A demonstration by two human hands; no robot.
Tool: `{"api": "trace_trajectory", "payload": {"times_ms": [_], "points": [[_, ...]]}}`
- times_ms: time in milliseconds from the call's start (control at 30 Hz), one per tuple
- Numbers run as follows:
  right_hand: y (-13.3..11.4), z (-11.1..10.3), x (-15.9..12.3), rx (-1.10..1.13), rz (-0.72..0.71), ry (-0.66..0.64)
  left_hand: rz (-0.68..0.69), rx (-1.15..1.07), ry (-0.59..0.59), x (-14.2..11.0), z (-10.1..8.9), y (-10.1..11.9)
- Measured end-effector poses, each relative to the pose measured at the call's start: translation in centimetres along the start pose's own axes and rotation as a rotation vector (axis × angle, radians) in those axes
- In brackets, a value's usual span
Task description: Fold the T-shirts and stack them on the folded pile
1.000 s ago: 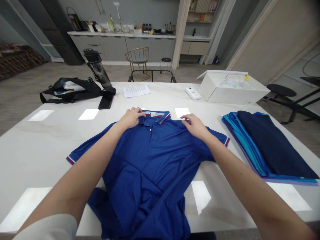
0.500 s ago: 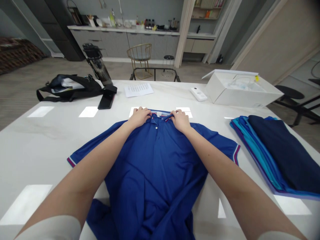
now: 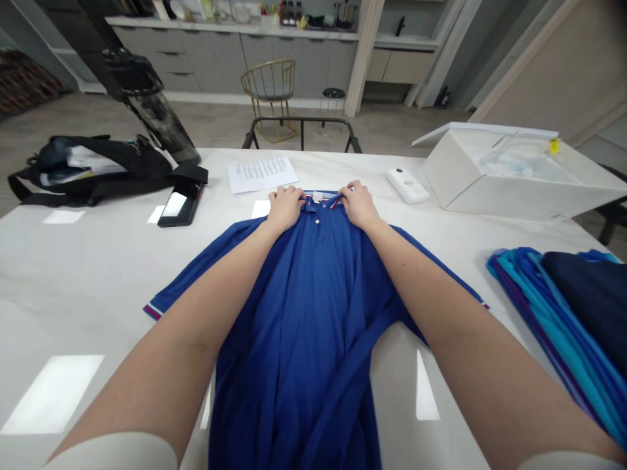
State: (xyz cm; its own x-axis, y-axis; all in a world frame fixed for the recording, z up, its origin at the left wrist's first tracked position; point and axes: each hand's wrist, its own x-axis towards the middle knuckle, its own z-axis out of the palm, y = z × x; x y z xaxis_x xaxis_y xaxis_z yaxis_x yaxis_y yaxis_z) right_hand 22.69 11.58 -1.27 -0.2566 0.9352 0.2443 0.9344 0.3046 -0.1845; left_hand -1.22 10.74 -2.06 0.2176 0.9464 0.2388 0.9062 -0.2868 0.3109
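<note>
A blue polo shirt (image 3: 313,313) lies front side up on the white table, collar at the far end and its lower part running toward me past the bottom of the view. My left hand (image 3: 286,207) is closed on the left side of the collar. On the collar's other side, my right hand (image 3: 359,203) pinches the fabric. Between the hands show a pale neck label and one white button. Long folds run down the shirt's body. Both sleeves spread outward under my forearms, with red and white trim at the cuffs.
Folded clothes (image 3: 563,320) are stacked at the right. Behind them stands an open white box (image 3: 509,189), beside a white device (image 3: 406,185). A printed sheet (image 3: 262,175), a phone (image 3: 181,203), a black bag (image 3: 93,166) and a dark bottle (image 3: 157,111) lie or stand toward the far left.
My right hand has moved from the shirt's shoulder to the collar and closed on it. The shirt has shifted away from me, its body pulled straighter into lengthwise folds.
</note>
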Motion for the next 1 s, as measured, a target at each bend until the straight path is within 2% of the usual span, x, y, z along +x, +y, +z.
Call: {"api": "trace_trajectory", "payload": {"times_ms": [100,167,300,433,600,700,767,833,900,1000], "points": [[0.9,0.7,2.6,-0.008,-0.016,0.011,0.018,0.016,0.012,2.4,0.5,-0.7],[1.0,0.9,3.3,-0.039,-0.026,0.012,0.037,0.027,0.015,3.1,0.6,-0.9],[0.1,0.5,1.9,-0.152,0.001,0.040,0.061,0.058,0.025,2.1,0.3,-0.5],[-1.4,-0.9,-2.4,-0.246,0.062,0.048,0.048,0.099,0.031,-1.6,-0.5,0.5],[-2.9,-3.3,-10.4,-0.228,0.096,0.034,0.060,0.113,-0.050,-8.1,-1.9,1.6],[-2.0,-5.1,-15.4,-0.193,0.181,-0.017,0.076,0.101,-0.113,-12.2,-3.5,1.4],[-0.1,-6.5,-18.2,-0.188,0.286,-0.043,0.047,0.111,-0.105,-14.6,-5.1,0.4],[2.4,-7.9,-20.4,-0.235,0.423,-0.057,-0.076,0.148,-0.044,-16.8,-6.9,-1.2],[4.9,-9.1,-22.2,-0.292,0.549,-0.089,-0.274,0.219,0.037,-18.7,-8.7,-3.4],[7.2,-10.2,-24.0,-0.333,0.623,-0.132,-0.518,0.331,0.077,-21.1,-10.6,-6.4]]}}
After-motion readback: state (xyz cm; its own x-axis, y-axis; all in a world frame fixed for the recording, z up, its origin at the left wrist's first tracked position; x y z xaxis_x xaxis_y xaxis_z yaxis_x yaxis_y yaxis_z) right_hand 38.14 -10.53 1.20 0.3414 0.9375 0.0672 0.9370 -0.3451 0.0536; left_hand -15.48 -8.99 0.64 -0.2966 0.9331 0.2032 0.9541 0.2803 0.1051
